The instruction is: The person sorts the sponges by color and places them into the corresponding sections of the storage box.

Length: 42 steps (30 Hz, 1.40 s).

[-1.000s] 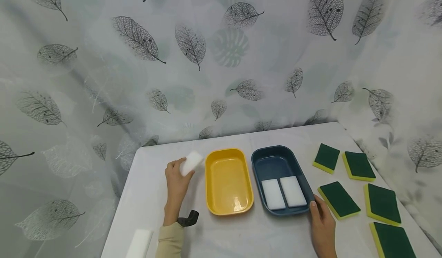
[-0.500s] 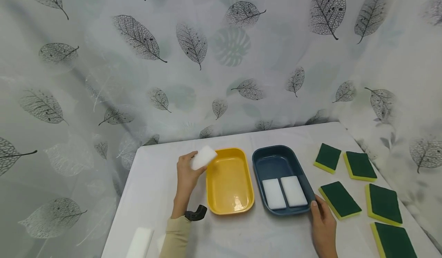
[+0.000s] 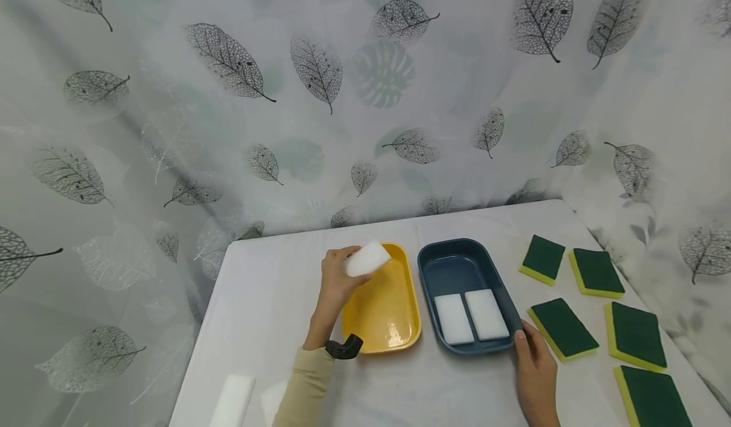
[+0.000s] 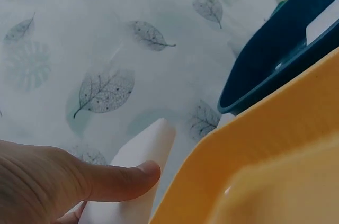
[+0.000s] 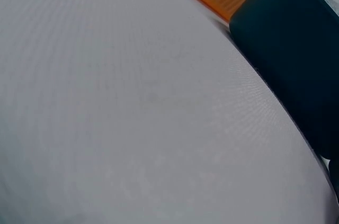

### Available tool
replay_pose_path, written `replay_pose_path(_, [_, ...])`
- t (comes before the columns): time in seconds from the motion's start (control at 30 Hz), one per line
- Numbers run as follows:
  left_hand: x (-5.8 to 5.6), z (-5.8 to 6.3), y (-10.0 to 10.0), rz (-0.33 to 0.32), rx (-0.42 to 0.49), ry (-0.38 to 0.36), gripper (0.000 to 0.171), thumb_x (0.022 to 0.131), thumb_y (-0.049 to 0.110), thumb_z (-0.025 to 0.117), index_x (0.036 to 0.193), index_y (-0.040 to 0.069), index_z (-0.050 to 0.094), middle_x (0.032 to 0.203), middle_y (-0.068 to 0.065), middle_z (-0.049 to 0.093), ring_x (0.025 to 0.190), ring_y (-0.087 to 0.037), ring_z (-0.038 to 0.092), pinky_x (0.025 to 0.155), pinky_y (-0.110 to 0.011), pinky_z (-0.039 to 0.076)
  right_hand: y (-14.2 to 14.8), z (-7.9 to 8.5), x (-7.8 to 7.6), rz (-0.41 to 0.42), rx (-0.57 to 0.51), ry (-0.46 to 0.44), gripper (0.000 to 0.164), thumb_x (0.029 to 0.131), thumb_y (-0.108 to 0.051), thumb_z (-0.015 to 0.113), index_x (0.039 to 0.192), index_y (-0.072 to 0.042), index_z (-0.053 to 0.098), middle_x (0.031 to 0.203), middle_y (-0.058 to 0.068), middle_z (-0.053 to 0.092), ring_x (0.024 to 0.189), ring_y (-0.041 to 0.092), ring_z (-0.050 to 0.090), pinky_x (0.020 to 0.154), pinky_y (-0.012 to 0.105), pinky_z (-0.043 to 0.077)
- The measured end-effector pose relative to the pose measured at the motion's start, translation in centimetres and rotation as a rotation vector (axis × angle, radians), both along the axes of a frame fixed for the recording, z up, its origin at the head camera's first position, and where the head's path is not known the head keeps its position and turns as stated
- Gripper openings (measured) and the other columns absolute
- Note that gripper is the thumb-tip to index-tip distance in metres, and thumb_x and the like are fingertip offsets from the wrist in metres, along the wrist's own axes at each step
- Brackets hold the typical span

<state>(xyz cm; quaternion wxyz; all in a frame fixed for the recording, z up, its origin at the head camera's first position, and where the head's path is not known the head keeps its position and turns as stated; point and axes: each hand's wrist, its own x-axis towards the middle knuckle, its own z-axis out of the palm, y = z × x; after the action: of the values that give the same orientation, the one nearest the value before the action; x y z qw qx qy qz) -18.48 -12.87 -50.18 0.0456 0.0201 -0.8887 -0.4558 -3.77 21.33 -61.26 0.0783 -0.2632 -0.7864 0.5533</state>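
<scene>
"White tablecloth (image 3: pixel 428 389) up front, so what's closest?"
"Right hand (image 3: pixel 537 373), looks like thumb and fingers are gripping the near right corner of the blue tray (image 3: pixel 454 268)."
"And the left hand (image 3: pixel 337 281)?"
"Farther out, pinching a white sponge (image 3: pixel 368 259) that sticks out rightward past the fingers, by the yellow tray (image 3: pixel 394 313)'s far-left end. Sponge runs crosswise, tray runs lengthwise away. That angle's the key bit imo."
"Then leafy curtain (image 3: pixel 365 129) behind?"
"Yep."

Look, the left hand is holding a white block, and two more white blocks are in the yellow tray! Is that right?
Not quite: the two other white blocks lie in the dark blue tray, not the yellow tray, as the head view shows. The left hand does hold a white block.
</scene>
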Motion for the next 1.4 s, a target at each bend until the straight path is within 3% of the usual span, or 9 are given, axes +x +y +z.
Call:
replay_pose_path(0.27, [-0.8,0.3,2.1,-0.103,0.028,-0.022,0.063,0.073,0.003,0.094,0.132,0.008,0.071,0.128,-0.022,0.057,0.120,-0.039,0.047,0.101,-0.059,0.048,0.1,-0.2,-0.1,0.000,-0.006,-0.006,0.061,0.111,-0.050,0.041,0.157,-0.010,0.045,0.159,0.019,0.048,0.144,0.034,0.046,0.096,-0.008,0.032])
replay_pose_path(0.37, [-1.0,0.4,2.8,-0.135,0.049,-0.025,0.063,0.073,0.002,0.093,0.132,0.007,0.071,0.127,-0.022,0.058,0.121,-0.039,0.048,0.103,-0.059,0.047,0.2,-0.2,-0.1,-0.001,-0.009,-0.016,0.062,0.111,-0.050,0.040,0.158,-0.009,0.043,0.159,0.020,0.047,0.146,0.035,0.045,0.115,0.010,0.039])
replay_pose_path(0.43, [-1.2,0.4,3.3,-0.150,0.046,-0.026,0.064,0.072,0.002,0.094,0.132,0.008,0.071,0.127,-0.022,0.059,0.120,-0.037,0.050,0.105,-0.058,0.047,0.2,-0.2,-0.1,-0.005,-0.009,-0.026,0.062,0.111,-0.051,0.039,0.158,-0.011,0.043,0.160,0.018,0.048,0.146,0.034,0.045,0.119,0.018,0.040])
replay_pose_path(0.53, [-1.3,0.3,4.0,-0.170,-0.004,-0.018,0.064,0.072,0.006,0.095,0.131,0.010,0.071,0.125,-0.019,0.061,0.116,-0.034,0.055,0.104,-0.055,0.049,0.2,-0.3,-0.2,-0.002,-0.007,-0.012,0.061,0.111,-0.049,0.040,0.157,-0.009,0.043,0.159,0.019,0.047,0.146,0.035,0.045,0.113,0.007,0.039])
replay_pose_path(0.6, [-1.4,0.3,4.5,-0.184,-0.030,-0.018,0.063,0.073,0.008,0.095,0.131,0.011,0.071,0.124,-0.018,0.062,0.114,-0.032,0.056,0.102,-0.053,0.050,0.2,-0.2,-0.2,-0.004,-0.008,-0.010,0.061,0.111,-0.049,0.040,0.157,-0.010,0.044,0.159,0.019,0.048,0.145,0.034,0.046,0.098,-0.006,0.033])
replay_pose_path(0.67, [-1.5,0.3,5.0,-0.202,-0.055,-0.020,0.063,0.074,0.010,0.095,0.131,0.012,0.070,0.124,-0.017,0.063,0.113,-0.030,0.055,0.100,-0.050,0.050,0.2,-0.2,-0.1,0.000,-0.010,0.000,0.061,0.111,-0.049,0.041,0.157,-0.009,0.044,0.159,0.020,0.047,0.145,0.034,0.046,0.092,-0.009,0.030])
replay_pose_path(0.97, [-2.0,-0.1,7.5,-0.260,-0.145,-0.088,0.063,0.077,0.019,0.094,0.134,0.019,0.068,0.127,-0.011,0.062,0.114,-0.025,0.053,0.097,-0.038,0.047,0.0,0.2,-0.3,0.000,-0.019,-0.011,0.060,0.111,-0.048,0.040,0.157,-0.010,0.045,0.159,0.019,0.048,0.140,0.032,0.046,0.086,-0.010,0.030])
replay_pose_path(1.17, [-1.9,-0.3,9.0,-0.301,-0.137,-0.082,0.061,0.078,0.018,0.094,0.133,0.019,0.068,0.126,-0.010,0.062,0.114,-0.023,0.053,0.096,-0.034,0.048,0.0,0.0,-0.2,0.001,-0.016,-0.014,0.060,0.111,-0.049,0.040,0.157,-0.010,0.044,0.159,0.020,0.048,0.141,0.032,0.047,0.085,-0.010,0.030])
replay_pose_path(1.4, [-2.0,-0.6,10.7,-0.326,-0.122,-0.082,0.059,0.079,0.017,0.093,0.133,0.017,0.068,0.125,-0.009,0.059,0.110,-0.021,0.049,0.093,-0.032,0.049,0.1,0.0,-0.1,-0.008,-0.010,-0.027,0.061,0.111,-0.050,0.040,0.157,-0.010,0.044,0.159,0.020,0.047,0.146,0.034,0.046,0.103,-0.003,0.035])
